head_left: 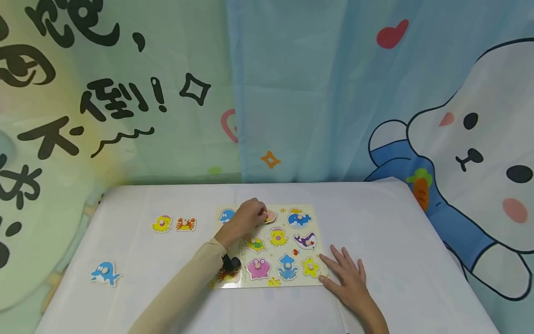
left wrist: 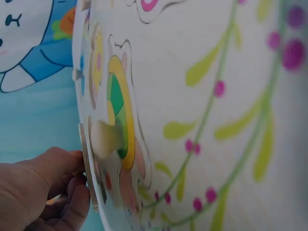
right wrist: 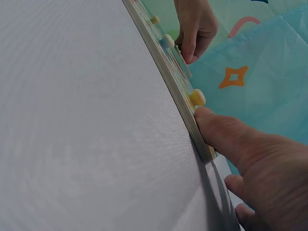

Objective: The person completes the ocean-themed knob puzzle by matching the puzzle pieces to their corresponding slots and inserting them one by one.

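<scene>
My left hand (head_left: 247,217), in a beige sleeve, pinches a pinkish knobbed puzzle piece (head_left: 271,216) over the top middle of the pale puzzle board (head_left: 273,250). In the left wrist view that piece (left wrist: 87,168) shows edge-on at the fingertips, beside a turtle piece (left wrist: 115,101) with a wooden knob. My right hand (head_left: 346,280) lies with fingers spread at the board's lower right corner. Its thumb (right wrist: 226,134) touches the board's edge in the right wrist view, close to a yellow piece's knob (right wrist: 198,97).
Left of the board, a yellow octopus piece (head_left: 162,223) and a crab piece (head_left: 186,224) lie on the white-covered table (head_left: 400,232). A blue dolphin piece (head_left: 106,273) lies nearer the front. Several other sea-animal pieces sit on the board. A printed curtain (head_left: 292,93) hangs behind.
</scene>
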`<move>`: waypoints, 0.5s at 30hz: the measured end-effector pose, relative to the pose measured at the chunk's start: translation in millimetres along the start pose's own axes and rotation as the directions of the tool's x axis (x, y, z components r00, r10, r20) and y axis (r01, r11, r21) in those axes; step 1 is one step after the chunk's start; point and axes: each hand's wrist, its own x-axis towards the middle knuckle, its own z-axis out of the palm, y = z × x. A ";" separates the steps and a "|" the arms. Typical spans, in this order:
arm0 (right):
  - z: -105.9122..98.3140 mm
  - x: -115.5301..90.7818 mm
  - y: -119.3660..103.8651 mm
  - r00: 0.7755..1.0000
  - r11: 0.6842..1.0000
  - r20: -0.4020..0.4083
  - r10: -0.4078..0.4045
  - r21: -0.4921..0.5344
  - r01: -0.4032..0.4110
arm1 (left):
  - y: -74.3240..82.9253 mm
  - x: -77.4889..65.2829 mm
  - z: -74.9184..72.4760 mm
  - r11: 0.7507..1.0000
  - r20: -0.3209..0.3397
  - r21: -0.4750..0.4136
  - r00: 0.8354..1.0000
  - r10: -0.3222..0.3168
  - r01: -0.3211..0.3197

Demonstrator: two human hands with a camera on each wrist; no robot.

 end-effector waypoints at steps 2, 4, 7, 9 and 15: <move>0.2 1.0 -0.9 1.000 1.000 -0.003 -0.002 0.003 0.002 | 0.1 2.1 3.2 0.999 0.017 -0.001 0.999 -0.037 0.037; 0.1 1.0 -1.6 1.000 1.000 0.003 0.003 0.004 -0.003 | 0.3 3.3 6.7 0.998 0.030 -0.006 0.998 -0.060 0.060; -0.1 0.4 -1.8 1.000 1.000 0.010 0.007 0.002 -0.007 | 0.8 4.7 11.1 0.998 0.034 -0.001 0.997 -0.067 0.067; -0.1 0.2 -1.3 1.000 1.000 0.014 0.009 0.001 -0.009 | 2.3 5.1 11.8 0.996 0.040 -0.011 0.996 -0.083 0.083; 0.3 1.9 0.7 1.000 1.000 0.017 0.015 0.013 -0.015 | 6.0 6.9 9.0 0.990 0.065 -0.029 0.989 -0.133 0.135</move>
